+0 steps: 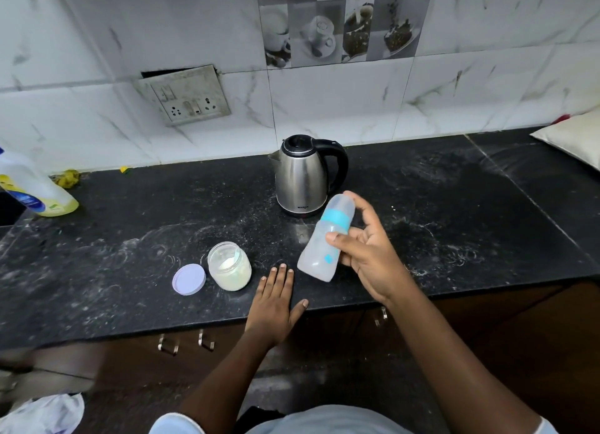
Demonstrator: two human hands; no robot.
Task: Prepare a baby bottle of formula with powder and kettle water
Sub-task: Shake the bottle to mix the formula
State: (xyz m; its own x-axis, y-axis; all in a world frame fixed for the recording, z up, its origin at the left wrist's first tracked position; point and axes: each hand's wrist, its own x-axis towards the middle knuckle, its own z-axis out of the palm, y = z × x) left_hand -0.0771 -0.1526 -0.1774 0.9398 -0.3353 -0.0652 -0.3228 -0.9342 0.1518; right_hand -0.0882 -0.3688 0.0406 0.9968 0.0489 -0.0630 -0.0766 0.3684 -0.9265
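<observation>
While right hand (367, 258) grips the tilted bottle (316, 255) (contents unclear), left hand (274, 303) lies flat on counter (130, 271).

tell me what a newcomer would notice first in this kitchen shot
The right hand holds a baby bottle with a blue ring, tilted above the black counter, just in front of the steel kettle. To the left, the open powder jar stands with its lilac lid lying beside it, and the left hand rests flat near the counter's front edge.
</observation>
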